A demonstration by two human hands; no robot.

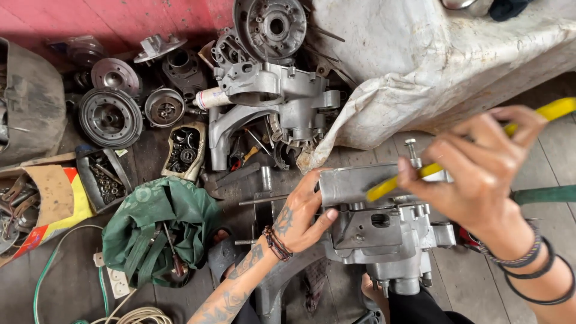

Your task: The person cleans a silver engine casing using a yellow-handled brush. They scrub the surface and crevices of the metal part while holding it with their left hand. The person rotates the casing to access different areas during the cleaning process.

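The left hand grips the side of a grey metal engine casing. The right hand closes around a yellow-handled tool lying across the casing's top.

Far left on the wooden floor: a round grey pulley wheel, a smaller hub just right of it, and a tray of bearings. Far centre: a spare grey crankcase below a round finned cover, with a dirty white tarp bulging to the right. Near left: a crumpled green cloth holding tools, a white power strip, and a cardboard box of scrap.
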